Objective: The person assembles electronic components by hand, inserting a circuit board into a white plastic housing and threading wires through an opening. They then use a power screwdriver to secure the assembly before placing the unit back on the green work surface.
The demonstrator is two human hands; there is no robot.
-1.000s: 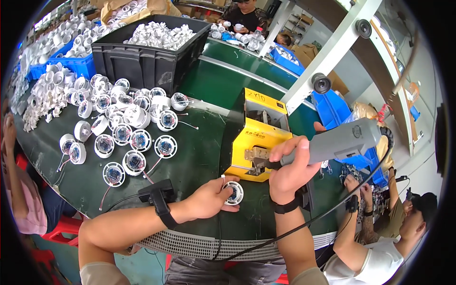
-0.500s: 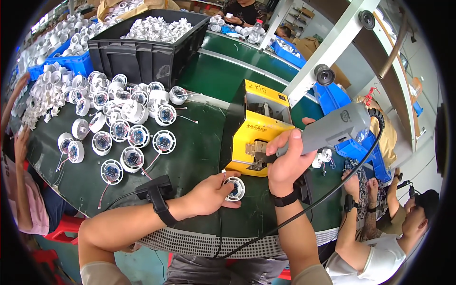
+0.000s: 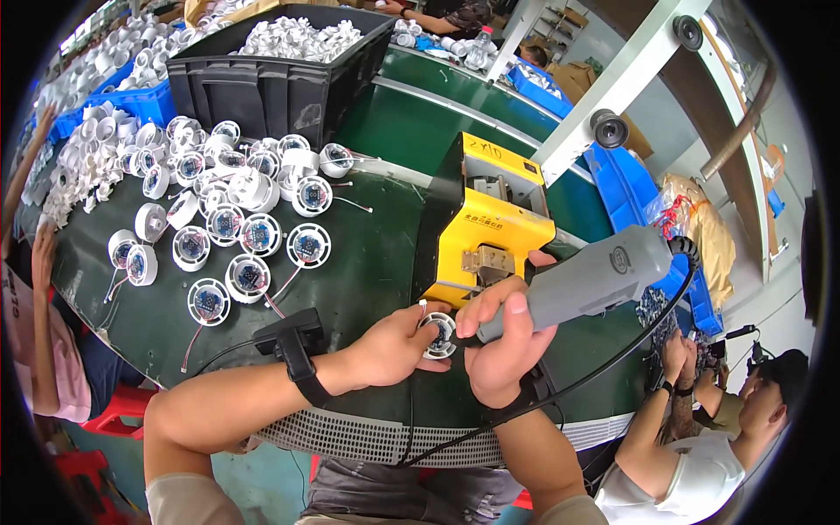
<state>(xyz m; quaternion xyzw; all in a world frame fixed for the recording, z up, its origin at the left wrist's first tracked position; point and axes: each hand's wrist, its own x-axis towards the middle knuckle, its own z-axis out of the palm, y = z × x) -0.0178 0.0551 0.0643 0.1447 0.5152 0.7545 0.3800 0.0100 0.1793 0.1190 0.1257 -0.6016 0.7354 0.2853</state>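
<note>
My left hand [image 3: 389, 348] pinches a round white plastic housing [image 3: 450, 339] against the green bench. A circuit board with wires sits inside it. Wrapped round a grey electric screwdriver [image 3: 588, 282] is my right hand [image 3: 509, 354]. The screwdriver lies tilted, its dark tip end reaching the right side of the housing; whether the bit sits on a screw cannot be made out. A black cable runs from its rear end down across my right forearm. Just beyond both hands stands a yellow and black machine [image 3: 492, 229] that looks like a screw feeder.
Several similar housings [image 3: 261, 234] with trailing wires lie at the left. Behind them stand a black crate [image 3: 254, 96] of white parts and a blue bin [image 3: 156, 103]. A white post [image 3: 612, 83] rises at the right. Co-workers sit at both sides.
My right hand has brought the screwdriver down and left, away from the machine, to the housing. The left hand keeps hold of the housing in nearly the same place.
</note>
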